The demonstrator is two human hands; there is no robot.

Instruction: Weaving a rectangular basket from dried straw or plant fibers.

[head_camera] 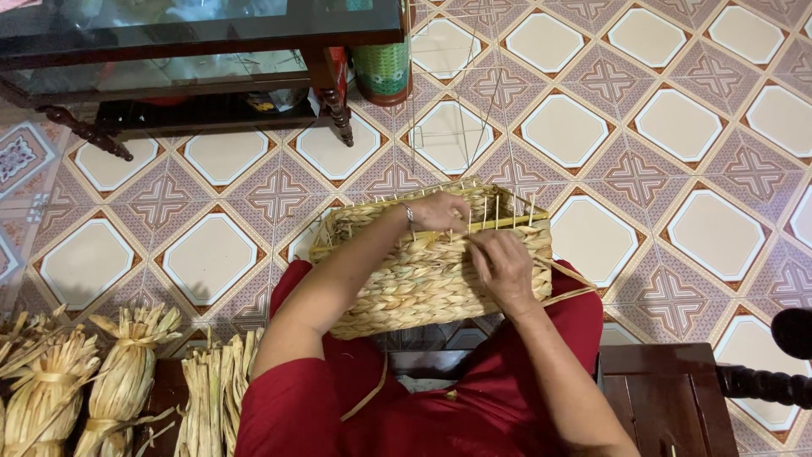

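Basket (423,279) lengthwise left-right (rim upward)

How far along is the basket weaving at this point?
Most of the basket wall looks woven. Both hands work at the top row: the left hand holds the rim, the right hand works a strand among the bare stakes. The rim is unfinished; bundles of straw lie beside.

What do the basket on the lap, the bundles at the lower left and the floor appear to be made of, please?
The basket looks woven from dried plant fibre, pale straw-coloured and matte: thick braided rows on thin upright stakes. The bundles seem the same dried material, flat strips tied at the middle. The floor looks like glazed ceramic tile, with a repeating printed pattern and a faint sheen. The left hand and right hand touch the basket's rim.
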